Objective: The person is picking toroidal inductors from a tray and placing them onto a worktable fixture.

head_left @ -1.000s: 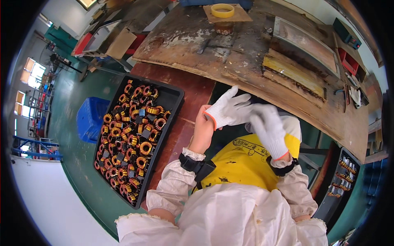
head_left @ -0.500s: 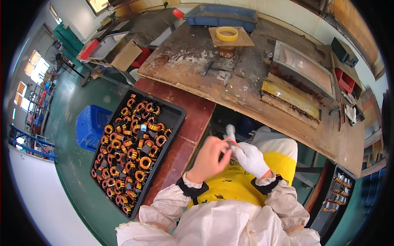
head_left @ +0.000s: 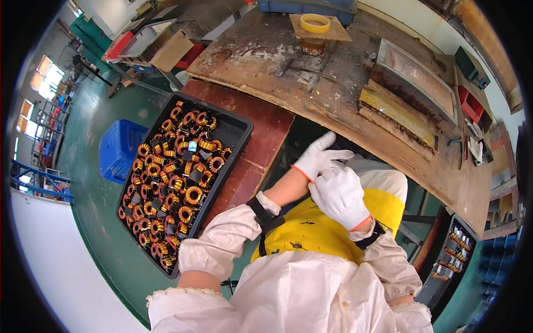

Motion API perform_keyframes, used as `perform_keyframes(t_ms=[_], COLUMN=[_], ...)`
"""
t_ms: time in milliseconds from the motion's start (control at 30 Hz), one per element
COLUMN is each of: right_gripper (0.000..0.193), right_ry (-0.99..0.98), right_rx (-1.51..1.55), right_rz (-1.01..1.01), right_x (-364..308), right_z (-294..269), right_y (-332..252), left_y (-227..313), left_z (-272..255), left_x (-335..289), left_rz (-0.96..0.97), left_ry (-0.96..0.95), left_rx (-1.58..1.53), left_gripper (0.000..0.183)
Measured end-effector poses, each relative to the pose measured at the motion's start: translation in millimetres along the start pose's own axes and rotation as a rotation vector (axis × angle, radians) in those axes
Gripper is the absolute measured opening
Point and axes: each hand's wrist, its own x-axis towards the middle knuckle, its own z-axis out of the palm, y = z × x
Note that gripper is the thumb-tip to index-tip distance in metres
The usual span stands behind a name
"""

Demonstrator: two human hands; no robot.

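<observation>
My left hand wears a white knit work glove with an orange cuff edge, its fingers and thumb stretched apart over my lap. My right hand, in a matching white glove, is closed with its fingers bent against the palm side and cuff of the left glove, which it appears to pinch. The exact grip is partly hidden behind the right knuckles. Below both hands lies the yellow apron on my lap. Left of my left forearm stands a black tray full of copper-wound toroidal coils.
The stained workbench ahead bears a yellow tape roll on a board, a framed screen and a yellow-topped block. A blue stool stands at left. Another black tray with coils is at lower right.
My bare left hand has gone into the white glove, and its fingers have spread out. Both hands have shifted slightly, with my right hand now at the left glove's cuff.
</observation>
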Motion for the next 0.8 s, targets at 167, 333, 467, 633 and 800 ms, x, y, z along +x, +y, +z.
perform_keyframes(t_ms=[167, 333, 467, 633, 800], right_gripper=[0.025, 0.024, 0.025, 0.025, 0.025], right_ry=[-0.018, 0.004, 0.051, -0.018, -0.012], right_rx=[0.092, 0.162, 0.296, 0.368, 0.414], right_rz=[0.009, -0.129, -0.186, -0.170, -0.231], right_x=[8, 13, 15, 9, 7], right_z=[0, -10, -8, -10, -12], right_y=[-9, -11, -11, -6, -11], left_y=[-5, 51, 38, 106, 127], left_z=[-29, -5, -29, 17, 24], left_x=[20, 30, 22, 19, 17], left_rz=[-0.176, -0.378, -0.197, 0.308, 0.346], left_ry=[-0.039, 0.302, 0.189, 0.260, 0.463], left_rx=[0.921, -0.184, -0.348, -1.146, -0.995], left_gripper=[0.030, 0.059, 0.068, 0.057, 0.057])
